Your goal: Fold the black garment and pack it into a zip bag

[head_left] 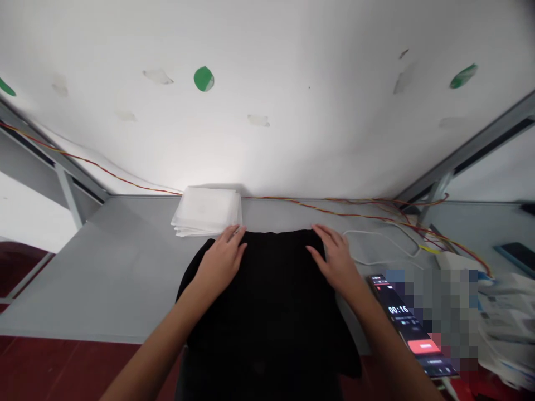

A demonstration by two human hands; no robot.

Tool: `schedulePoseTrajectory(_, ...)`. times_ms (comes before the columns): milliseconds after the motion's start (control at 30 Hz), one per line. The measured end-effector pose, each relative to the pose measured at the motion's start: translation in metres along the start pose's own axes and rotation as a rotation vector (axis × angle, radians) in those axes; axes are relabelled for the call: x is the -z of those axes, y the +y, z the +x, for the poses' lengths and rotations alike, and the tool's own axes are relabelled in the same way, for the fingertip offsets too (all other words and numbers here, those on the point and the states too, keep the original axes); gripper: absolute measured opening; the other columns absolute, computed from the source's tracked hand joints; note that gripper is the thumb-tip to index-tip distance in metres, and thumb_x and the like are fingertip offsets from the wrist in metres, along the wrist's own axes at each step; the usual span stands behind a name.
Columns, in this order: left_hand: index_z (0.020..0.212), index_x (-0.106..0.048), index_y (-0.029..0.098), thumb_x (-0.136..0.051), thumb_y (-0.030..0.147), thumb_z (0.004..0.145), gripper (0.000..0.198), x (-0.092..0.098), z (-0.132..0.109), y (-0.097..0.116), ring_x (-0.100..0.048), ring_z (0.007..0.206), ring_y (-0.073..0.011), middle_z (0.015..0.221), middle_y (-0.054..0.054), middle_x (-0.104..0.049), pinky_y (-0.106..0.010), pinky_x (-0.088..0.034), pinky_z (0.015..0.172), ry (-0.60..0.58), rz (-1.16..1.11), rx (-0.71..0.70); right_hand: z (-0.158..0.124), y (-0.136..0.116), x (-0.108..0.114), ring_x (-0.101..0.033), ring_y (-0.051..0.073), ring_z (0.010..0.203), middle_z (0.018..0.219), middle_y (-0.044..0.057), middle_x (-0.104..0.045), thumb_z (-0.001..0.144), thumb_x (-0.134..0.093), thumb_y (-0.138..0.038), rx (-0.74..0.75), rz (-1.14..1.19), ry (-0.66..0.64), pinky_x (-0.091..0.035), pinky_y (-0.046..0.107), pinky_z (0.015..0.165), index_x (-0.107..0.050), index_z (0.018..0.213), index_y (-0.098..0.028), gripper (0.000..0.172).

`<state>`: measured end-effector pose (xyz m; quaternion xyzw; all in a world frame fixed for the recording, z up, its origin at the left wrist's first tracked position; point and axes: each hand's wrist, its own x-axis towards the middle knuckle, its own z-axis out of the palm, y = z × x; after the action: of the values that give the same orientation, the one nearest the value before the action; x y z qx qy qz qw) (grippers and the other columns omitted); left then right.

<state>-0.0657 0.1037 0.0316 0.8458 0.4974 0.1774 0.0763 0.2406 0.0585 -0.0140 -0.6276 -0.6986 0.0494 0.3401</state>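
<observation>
Black cloth (271, 295) is lying on a gray worktop (108, 267), reaching past the near edge, as the left hand (221, 256) and right hand (337, 259) are touching the cloth's far end, thumbs standing apart from fingers; a white stack (207, 209) is sitting nearby.

Bench (104, 267): flat grey surface, its rear edge against the white wall. Positions are read from the middle of the black cloth (276, 301), twelve o'clock toward the wall. The cloth lies across the bench and extends past the front edge at six o'clock. At eleven, a stack of thin white packets (207, 210), edges uneven. At twelve to one, twisted red-and-yellow wires (326, 212) along the rear. At two, a looped white cable (363, 232). At three, a lit phone (407, 326), screen up; its exact support cannot be determined.
</observation>
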Motion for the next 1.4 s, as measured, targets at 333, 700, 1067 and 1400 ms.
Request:
schedulePoseTrajectory(333, 0.109, -0.071, 0.022, -0.058, 0.031, 0.099, 0.019, 0.014, 0.022, -0.029, -0.066, 0.119, -0.0266, 0.124, -0.008, -0.073, -0.043, -0.052, 0.104, 0.020, -0.157, -0.032, 0.003, 0.000, 0.016, -0.068, 0.029, 0.109, 0.114, 0.008, -0.075, 0.093, -0.058, -0.031, 0.032, 0.056, 0.093, -0.050, 0.050, 0.101, -0.073, 0.097, -0.025, 0.017)
schedulePoseTrajectory(700, 0.107, -0.075, 0.031, -0.065, 0.028, 0.098, 0.014, 0.047, -0.038, -0.053, -0.067, 0.122, -0.0204, 0.119, 0.001, -0.078, -0.047, -0.038, 0.120, -0.056, -0.080, -0.457, -0.052, -0.002, 0.046, -0.070, 0.028, 0.120, 0.116, 0.005, -0.079, 0.091, -0.058, -0.025, 0.017, 0.263, -0.175, -0.057, 0.049, 0.101, -0.066, 0.097, -0.029, 0.011)
schedulePoseTrajectory(1067, 0.123, -0.072, 0.028, -0.067, 0.039, 0.098, 0.028, 0.042, -0.076, -0.023, -0.069, 0.121, -0.0248, 0.128, -0.005, -0.075, -0.044, -0.052, 0.108, 0.002, 0.013, -0.544, -0.082, -0.017, 0.057, -0.054, 0.028, 0.141, 0.138, 0.004, -0.070, 0.100, -0.049, -0.023, 0.137, 0.025, -0.193, -0.052, 0.055, 0.111, -0.068, 0.131, -0.030, 0.037)
schedulePoseTrajectory(1400, 0.135, -0.065, 0.031, -0.069, 0.025, 0.097, 0.039, 0.042, -0.147, -0.049, -0.065, 0.129, -0.0240, 0.132, -0.003, -0.073, -0.042, -0.058, 0.107, -0.049, -0.042, -0.525, -0.132, -0.029, 0.079, -0.059, 0.033, 0.137, 0.145, 0.003, -0.064, 0.091, -0.074, -0.048, 0.232, 0.030, -0.573, -0.053, 0.058, 0.110, -0.057, 0.147, -0.039, 0.059)
